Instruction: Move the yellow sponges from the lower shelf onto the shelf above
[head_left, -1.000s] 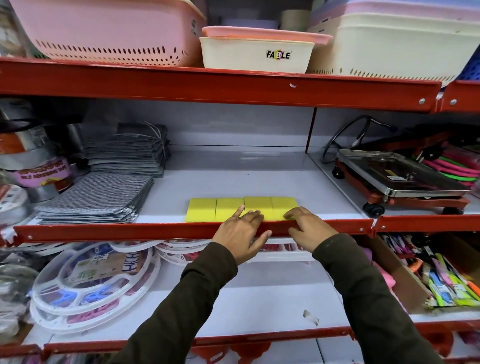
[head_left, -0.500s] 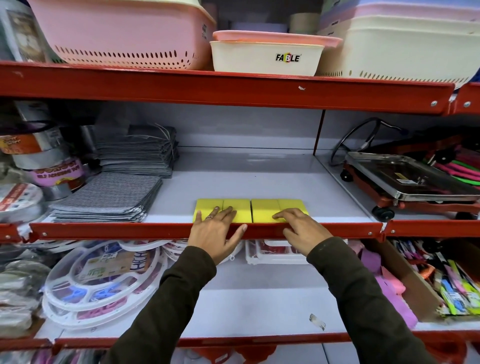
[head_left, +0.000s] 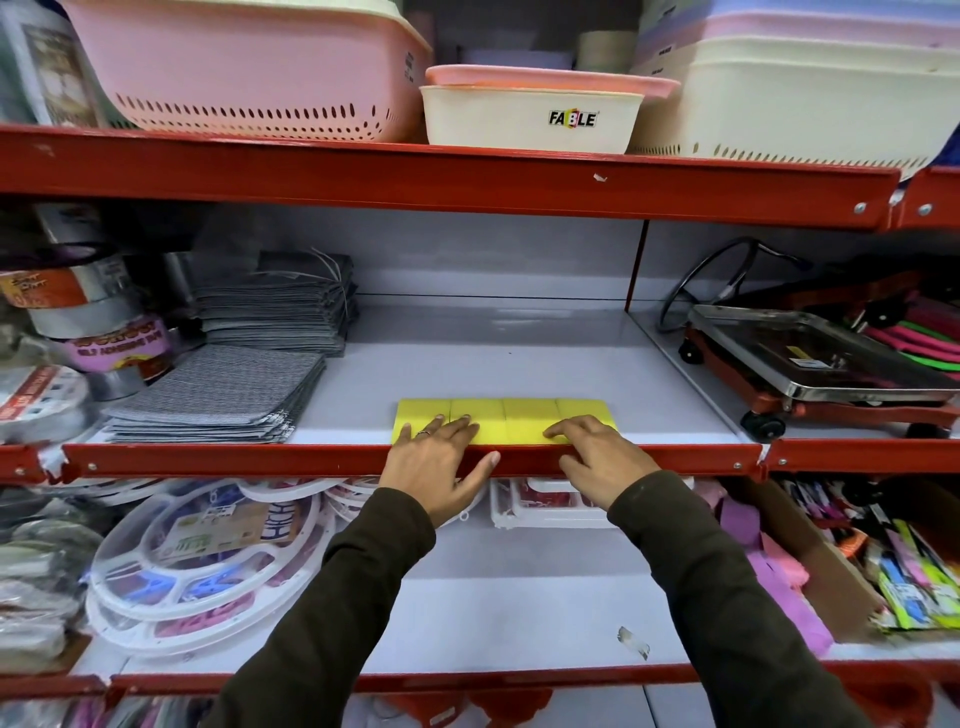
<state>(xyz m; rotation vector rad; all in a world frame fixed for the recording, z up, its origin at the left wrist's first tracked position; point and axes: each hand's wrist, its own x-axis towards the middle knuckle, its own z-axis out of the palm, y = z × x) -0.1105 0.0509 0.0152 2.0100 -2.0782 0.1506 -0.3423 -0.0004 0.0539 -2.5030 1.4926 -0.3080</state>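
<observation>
Lying flat on the grey middle shelf (head_left: 519, 364), four bright yellow rectangular foam sponges (head_left: 501, 418) sit edge to edge in one row just behind the shelf's red metal front lip (head_left: 260, 460). Their tops are smooth and evenly coloured, with thin seams marking where one block meets the next. The row's long axis runs left to right, parallel to the lip; each single sponge has its longer side running front to back, toward the shelf's rear wall.

The left hand (head_left: 436, 462) lies palm down with fingers spread and flat, fingertips resting on the two left sponges, thumb stretched along the red lip; a ring shows on one finger. The right hand (head_left: 597, 457) is also flat and loosely spread, fingertips touching the near edge of the two right sponges, its palm over the lip. Neither hand is wrapped around anything. Both arms wear dark olive sleeves.

Left of the sponges, well apart, lies a stack of grey woven cloths (head_left: 218, 395). The white lower shelf (head_left: 519, 597) beneath the hands is bare in the middle. Above, a cream plastic tub marked FABLE (head_left: 530, 119) stands on the top shelf.
</observation>
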